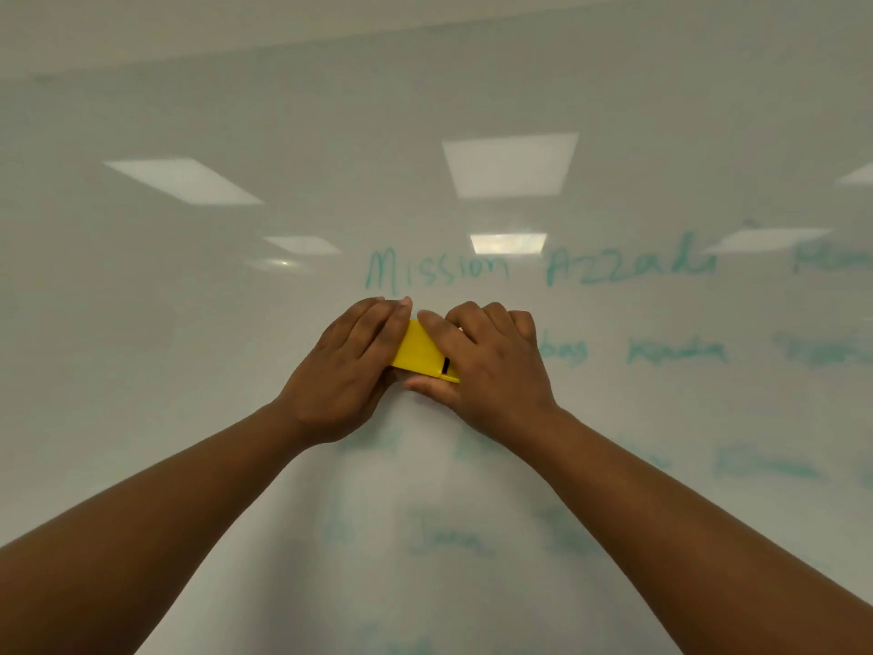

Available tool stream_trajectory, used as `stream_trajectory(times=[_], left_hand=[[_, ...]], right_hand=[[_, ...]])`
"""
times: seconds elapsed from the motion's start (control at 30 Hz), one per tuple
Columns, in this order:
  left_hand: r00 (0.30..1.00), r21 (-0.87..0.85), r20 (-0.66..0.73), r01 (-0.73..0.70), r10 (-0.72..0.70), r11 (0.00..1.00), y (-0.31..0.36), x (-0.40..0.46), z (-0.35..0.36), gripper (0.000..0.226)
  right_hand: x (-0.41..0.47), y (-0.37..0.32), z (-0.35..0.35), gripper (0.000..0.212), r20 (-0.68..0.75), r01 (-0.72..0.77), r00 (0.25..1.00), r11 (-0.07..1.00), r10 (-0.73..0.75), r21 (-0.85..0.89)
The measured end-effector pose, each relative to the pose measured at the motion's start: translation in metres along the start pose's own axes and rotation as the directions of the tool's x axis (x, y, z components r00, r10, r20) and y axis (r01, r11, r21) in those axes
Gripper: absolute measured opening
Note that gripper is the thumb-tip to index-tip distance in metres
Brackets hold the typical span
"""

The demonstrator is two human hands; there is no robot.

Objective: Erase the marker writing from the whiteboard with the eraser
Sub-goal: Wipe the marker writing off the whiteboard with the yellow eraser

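A large whiteboard fills the view, with rows of teal marker writing across its middle and right. The top row is crisp; the lower rows look faint and smeared. A yellow eraser with a black mark is pressed flat against the board just below the first word of the top row. My left hand covers the eraser's left end and my right hand covers its right end, thumb under it. Both hands grip it together.
Reflections of ceiling light panels shine on the board's upper part. The board's top edge runs across the top of the view. Faint teal words continue to the right and below my arms.
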State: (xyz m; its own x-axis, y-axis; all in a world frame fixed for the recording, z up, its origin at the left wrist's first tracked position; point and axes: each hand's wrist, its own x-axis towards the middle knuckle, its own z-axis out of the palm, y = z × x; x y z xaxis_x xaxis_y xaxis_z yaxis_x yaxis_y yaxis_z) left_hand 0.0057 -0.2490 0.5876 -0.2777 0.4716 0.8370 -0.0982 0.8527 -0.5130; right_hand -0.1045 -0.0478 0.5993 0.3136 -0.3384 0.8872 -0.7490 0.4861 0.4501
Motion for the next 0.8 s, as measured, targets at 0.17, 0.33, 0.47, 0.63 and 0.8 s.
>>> stream_trajectory(times=[0.17, 0.33, 0.47, 0.63, 0.8], left_hand=[[0.998, 0.013, -0.045, -0.039, 0.039, 0.999, -0.031, 0.031, 0.002, 0.060], [0.996, -0.041, -0.093, -0.012, 0.008, 0.999, -0.066, 0.053, 0.003, 0.065], [0.980, -0.126, -0.164, 0.090, -0.110, 0.988, -0.088, 0.076, 0.001, 0.068], [0.900, -0.256, -0.227, 0.312, -0.371, 0.915, -0.116, 0.093, 0.008, 0.051], [0.912, -0.223, -0.284, 0.236, -0.295, 0.946, -0.124, 0.095, 0.014, 0.038]], right_hand=[[0.039, 0.008, 0.007, 0.059, -0.006, -0.021, 1.000, 0.998, 0.021, 0.053], [0.079, 0.009, 0.011, 0.055, -0.080, -0.023, 0.996, 1.000, 0.024, 0.016], [0.096, 0.021, 0.012, 0.061, -0.105, -0.086, 0.991, 0.995, 0.080, -0.049], [0.109, 0.037, 0.016, 0.056, -0.072, -0.159, 0.986, 0.981, 0.151, -0.113], [0.122, 0.037, 0.017, 0.050, -0.093, -0.198, 0.979, 0.957, 0.182, -0.213]])
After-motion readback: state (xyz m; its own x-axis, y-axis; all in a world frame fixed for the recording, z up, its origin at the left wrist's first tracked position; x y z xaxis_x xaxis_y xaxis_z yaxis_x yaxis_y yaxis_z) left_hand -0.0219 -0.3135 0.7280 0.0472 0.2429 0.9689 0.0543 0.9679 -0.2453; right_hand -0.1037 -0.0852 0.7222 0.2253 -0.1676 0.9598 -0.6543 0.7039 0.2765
